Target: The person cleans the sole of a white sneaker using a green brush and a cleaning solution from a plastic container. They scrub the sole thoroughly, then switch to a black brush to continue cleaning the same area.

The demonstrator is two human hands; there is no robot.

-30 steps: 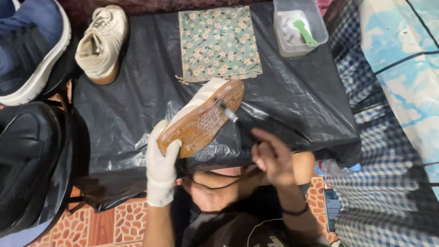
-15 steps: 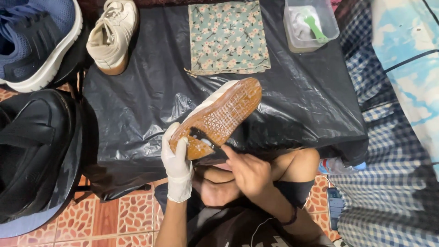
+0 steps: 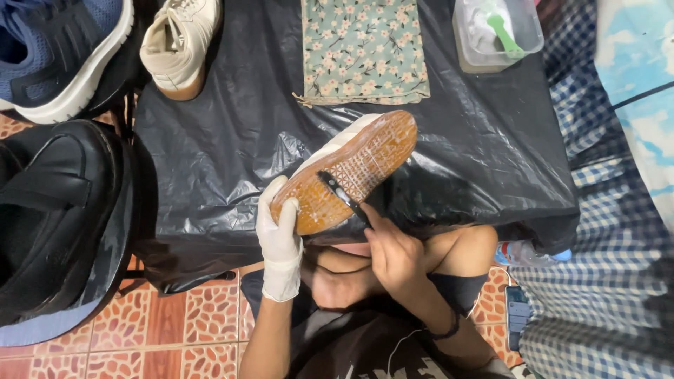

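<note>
Centre of the frame: the cream sneaker with the brown gum rubber sole (image 3: pixel 351 175) is flipped sole-up, tilted over the black plastic sheet (image 3: pixel 232 126) covering the table. The left hand (image 3: pixel 279 242), in a white glove, wraps around its heel end. The bare right hand (image 3: pixel 393 256) pinches a thin dark brush (image 3: pixel 340 196), bristle end pressed on the sole. The other cream sneaker (image 3: pixel 179 45) sits upper left, a floral green cloth (image 3: pixel 365 49) top centre, and a clear plastic tub (image 3: pixel 495 31) upper right.

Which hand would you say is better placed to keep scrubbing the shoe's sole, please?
The right hand: it grips the dark brush, whose head lies on the brown sole, while the gloved left hand holds the shoe's heel.
</note>
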